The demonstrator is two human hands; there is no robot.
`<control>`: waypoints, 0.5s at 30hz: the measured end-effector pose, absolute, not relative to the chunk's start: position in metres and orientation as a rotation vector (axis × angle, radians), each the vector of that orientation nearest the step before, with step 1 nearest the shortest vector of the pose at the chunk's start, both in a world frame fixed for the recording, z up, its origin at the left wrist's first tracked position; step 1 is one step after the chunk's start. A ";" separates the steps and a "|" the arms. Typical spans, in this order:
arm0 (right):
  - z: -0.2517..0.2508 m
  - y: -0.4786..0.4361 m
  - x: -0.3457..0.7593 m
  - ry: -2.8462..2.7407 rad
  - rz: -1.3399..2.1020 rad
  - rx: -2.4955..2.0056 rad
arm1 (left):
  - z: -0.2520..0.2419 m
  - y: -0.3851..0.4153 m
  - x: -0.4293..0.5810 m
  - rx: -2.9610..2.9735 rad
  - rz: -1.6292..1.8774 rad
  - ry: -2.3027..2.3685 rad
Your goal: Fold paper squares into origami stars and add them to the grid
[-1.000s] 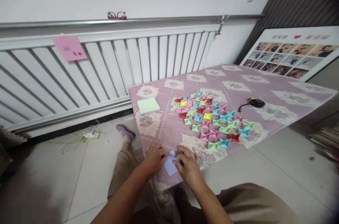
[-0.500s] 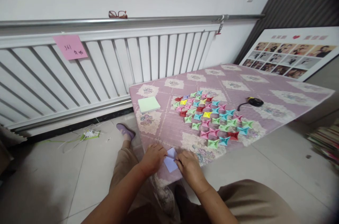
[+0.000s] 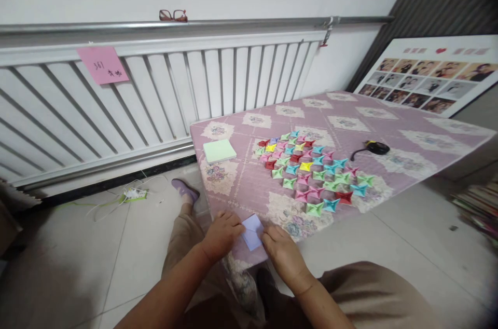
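Observation:
A lilac square of paper [image 3: 252, 232] with a crease across it lies at the near corner of the table. My left hand [image 3: 224, 233] is at its left edge, fingers bent and closed on that side. At the right edge my right hand [image 3: 280, 244] has its fingertips on the paper; the thumb is partly hidden. Beyond my hands several small folded paper pieces [image 3: 306, 166] in green, blue, pink, red and yellow stand in rows. A stack of pale green paper squares [image 3: 219, 151] rests to the left of them.
The table [image 3: 241, 189] has a purple floral cloth. A black coiled cord or tape [image 3: 377, 148] lies right of the rows. Behind is a white radiator [image 3: 229, 80] with a pink note [image 3: 102, 65]; glasses [image 3: 173, 15] sit on the pipe. A power strip [image 3: 134, 194] is on the floor.
The lilac paper now lies flatter and shows more of its face. My right hand has shifted slightly right, from the middle of the paper to its edge.

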State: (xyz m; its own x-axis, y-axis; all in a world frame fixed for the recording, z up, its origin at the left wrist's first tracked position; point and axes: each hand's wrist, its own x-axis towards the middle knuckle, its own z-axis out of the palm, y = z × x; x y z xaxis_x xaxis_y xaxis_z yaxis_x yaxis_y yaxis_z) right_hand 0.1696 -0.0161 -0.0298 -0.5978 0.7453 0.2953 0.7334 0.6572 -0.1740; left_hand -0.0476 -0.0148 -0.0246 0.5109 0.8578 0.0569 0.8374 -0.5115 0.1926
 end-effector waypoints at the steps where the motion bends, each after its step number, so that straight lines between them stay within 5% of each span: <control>1: -0.029 -0.016 0.170 -2.542 0.054 -1.170 | -0.024 -0.016 -0.048 2.613 0.217 1.467; 15: -0.031 -0.019 0.170 -2.559 0.097 -1.183 | -0.025 -0.021 -0.051 2.671 0.221 1.445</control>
State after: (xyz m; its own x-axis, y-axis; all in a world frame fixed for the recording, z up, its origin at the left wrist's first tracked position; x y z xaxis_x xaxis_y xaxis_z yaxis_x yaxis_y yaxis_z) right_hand 0.1702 -0.0188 -0.0307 -0.6060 0.7524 0.2582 0.7307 0.6548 -0.1932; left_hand -0.0513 -0.0206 -0.0253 0.5400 0.8378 0.0811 0.8237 -0.5458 0.1538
